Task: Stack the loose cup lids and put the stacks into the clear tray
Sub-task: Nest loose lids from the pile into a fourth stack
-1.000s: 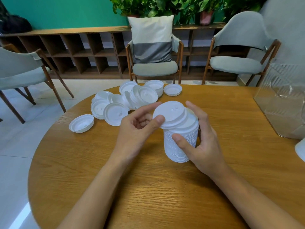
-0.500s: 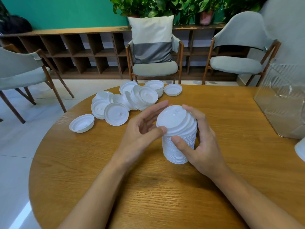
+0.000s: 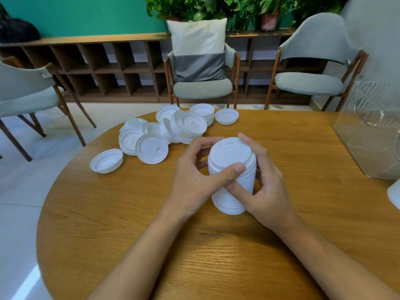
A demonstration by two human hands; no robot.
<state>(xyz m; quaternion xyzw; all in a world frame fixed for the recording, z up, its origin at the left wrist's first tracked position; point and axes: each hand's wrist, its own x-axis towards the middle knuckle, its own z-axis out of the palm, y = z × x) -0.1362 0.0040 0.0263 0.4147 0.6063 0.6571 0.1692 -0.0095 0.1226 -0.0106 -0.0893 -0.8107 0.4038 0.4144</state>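
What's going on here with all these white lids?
A person is stacking cup lids. Both the left hand and the right hand grip a tall stack of lids standing on the wooden table. More loose lids lie heaped farther back, and the clear tray sits at the table's right edge.

Bare table [image 3: 303, 152] between stack [image 3: 229, 149] and tray [image 3: 372, 126], open passage rightward, loose lids [image 3: 190, 124] heaped far left, single lid [image 3: 106, 161] near left edge, white object [image 3: 394, 195] beside tray.

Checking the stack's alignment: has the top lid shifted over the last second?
Yes. The top lid slid right, away from the loose lids, and now sits square on the stack.
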